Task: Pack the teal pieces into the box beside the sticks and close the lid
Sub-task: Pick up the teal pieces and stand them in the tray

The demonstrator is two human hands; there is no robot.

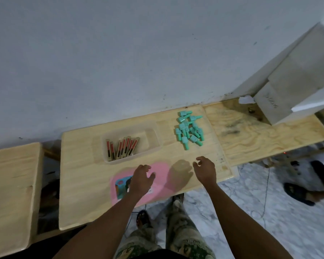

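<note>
Translucent plastic box [153,136], wood table [82,184]

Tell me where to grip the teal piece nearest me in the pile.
Probably pinch the narrow stem from above, coming from the near side: that teal piece lies flat at the front of the pile, stem pointing toward you, clear of the rest.

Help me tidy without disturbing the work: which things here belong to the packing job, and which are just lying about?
Job: teal pieces, clear box, sticks, pink lid.
Lying about: white cartons, crumpled paper, sandals.
</note>
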